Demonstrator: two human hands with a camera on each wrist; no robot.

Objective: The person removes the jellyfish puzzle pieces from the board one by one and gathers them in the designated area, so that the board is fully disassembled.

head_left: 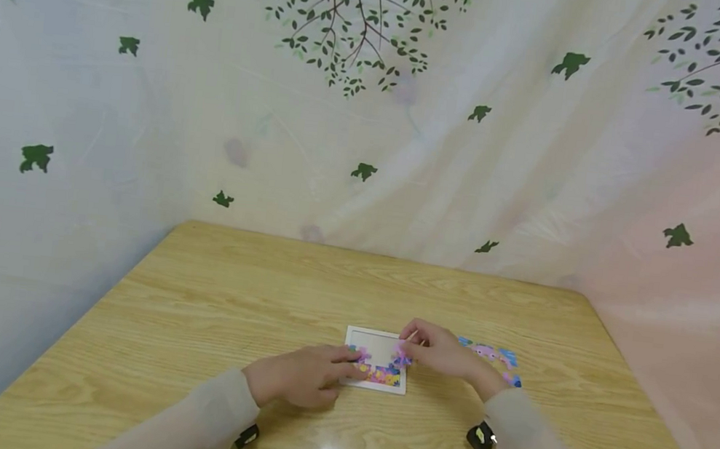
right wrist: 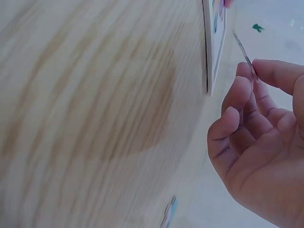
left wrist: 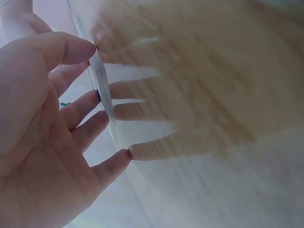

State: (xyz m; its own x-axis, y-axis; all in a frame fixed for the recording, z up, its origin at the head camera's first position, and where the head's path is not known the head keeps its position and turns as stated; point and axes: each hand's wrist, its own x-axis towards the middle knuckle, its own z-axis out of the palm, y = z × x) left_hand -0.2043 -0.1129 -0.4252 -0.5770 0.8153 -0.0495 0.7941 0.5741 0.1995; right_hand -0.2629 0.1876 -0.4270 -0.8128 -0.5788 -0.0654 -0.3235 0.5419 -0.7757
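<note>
A white-framed jigsaw puzzle board (head_left: 373, 388) lies on the table, its lower rows filled with colourful pieces and its upper part bare. My left hand (head_left: 307, 376) rests on the left side of the board with fingers spread; in the left wrist view its fingertips touch the board's edge (left wrist: 102, 88). Over the board's right edge, my right hand (head_left: 435, 348) pinches a purple puzzle piece (head_left: 402, 356) between thumb and index finger. In the right wrist view that thin piece (right wrist: 244, 53) stands edge-on, tilted and apart from the board (right wrist: 216, 52).
More loose puzzle pieces (head_left: 486, 351) lie on the wooden table (head_left: 247, 293) right of the board, partly hidden by the right forearm. A leaf-patterned curtain (head_left: 316, 139) hangs behind the table's far edge and along its sides.
</note>
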